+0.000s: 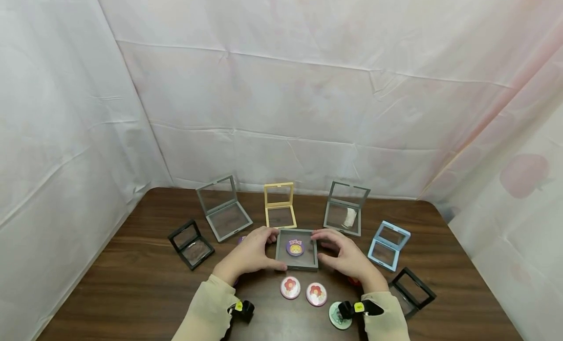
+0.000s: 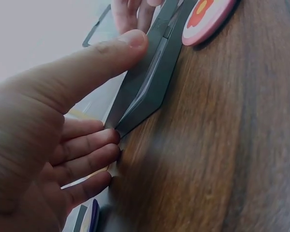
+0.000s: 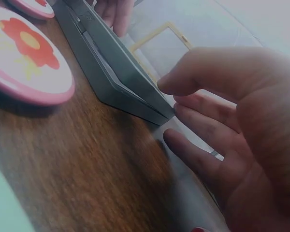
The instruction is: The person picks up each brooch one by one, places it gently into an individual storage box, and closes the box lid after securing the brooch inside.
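A grey square display frame [image 1: 297, 269] with clear film lies on the table, a purple round badge [image 1: 295, 247] with a yellow cartoon face showing in its middle. Both wrist views reveal a narrow gap between its two halves. My left hand [image 1: 251, 250] is at its left side, thumb over the near left corner and fairly straight fingers touching the edge. On the right side, my right hand [image 1: 345, 255] has relaxed fingers at the edge and far corner, its thumb beside the frame. Two flower badges [image 1: 290, 287] [image 1: 316, 294] lie just in front.
Open frames stand around: grey [image 1: 228, 219], yellow [image 1: 280, 216], another grey [image 1: 343, 219] with a white packet [image 1: 349, 218], blue [image 1: 383, 253], black ones left [image 1: 195, 252] and right [image 1: 411, 292]. A pale green badge [image 1: 336, 317] lies by the right wrist. Cloth [image 1: 286, 87] hangs behind.
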The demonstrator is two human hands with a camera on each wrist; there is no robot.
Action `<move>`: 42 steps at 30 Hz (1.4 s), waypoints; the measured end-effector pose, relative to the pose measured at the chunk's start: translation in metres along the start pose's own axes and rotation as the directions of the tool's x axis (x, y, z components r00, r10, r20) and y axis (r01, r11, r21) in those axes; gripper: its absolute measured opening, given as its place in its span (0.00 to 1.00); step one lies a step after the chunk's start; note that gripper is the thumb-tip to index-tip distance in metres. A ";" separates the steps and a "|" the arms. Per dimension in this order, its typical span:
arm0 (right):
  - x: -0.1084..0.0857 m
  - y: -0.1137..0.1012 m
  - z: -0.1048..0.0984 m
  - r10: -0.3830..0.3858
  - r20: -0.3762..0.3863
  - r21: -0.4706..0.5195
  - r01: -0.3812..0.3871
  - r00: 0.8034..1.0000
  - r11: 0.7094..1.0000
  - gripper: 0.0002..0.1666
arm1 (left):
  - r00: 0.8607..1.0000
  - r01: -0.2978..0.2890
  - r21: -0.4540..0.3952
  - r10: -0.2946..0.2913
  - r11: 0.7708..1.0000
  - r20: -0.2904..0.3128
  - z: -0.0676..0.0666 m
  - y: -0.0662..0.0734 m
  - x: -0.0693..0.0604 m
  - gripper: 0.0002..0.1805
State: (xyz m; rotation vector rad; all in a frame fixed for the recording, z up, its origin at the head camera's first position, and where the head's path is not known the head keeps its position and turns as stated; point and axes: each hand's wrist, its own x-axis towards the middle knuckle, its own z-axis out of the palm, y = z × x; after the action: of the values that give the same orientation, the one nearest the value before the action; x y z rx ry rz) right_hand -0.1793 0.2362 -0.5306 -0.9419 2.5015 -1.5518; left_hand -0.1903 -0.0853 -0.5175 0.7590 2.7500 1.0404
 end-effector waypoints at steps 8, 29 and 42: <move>0.001 -0.003 0.001 -0.031 -0.056 -0.019 0.030 0.998 0.999 0.25 | 1.000 0.005 -0.018 -0.004 1.000 0.017 -0.002 -0.002 -0.001 0.52; -0.005 -0.001 0.001 0.113 -0.059 -0.318 -0.126 0.992 0.940 0.55 | 1.000 0.008 -0.004 -0.008 1.000 0.020 -0.005 -0.001 -0.004 0.61; -0.005 -0.001 0.001 0.155 -0.045 -0.306 -0.161 0.987 0.938 0.56 | 0.998 -0.020 -0.024 0.021 1.000 0.062 -0.003 -0.006 -0.004 0.63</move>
State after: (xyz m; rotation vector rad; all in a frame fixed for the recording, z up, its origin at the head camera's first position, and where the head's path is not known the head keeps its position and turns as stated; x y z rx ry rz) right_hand -0.1740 0.2381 -0.5312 -0.7302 2.8096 -1.1515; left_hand -0.1902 -0.0934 -0.5193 0.8040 2.6790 1.0325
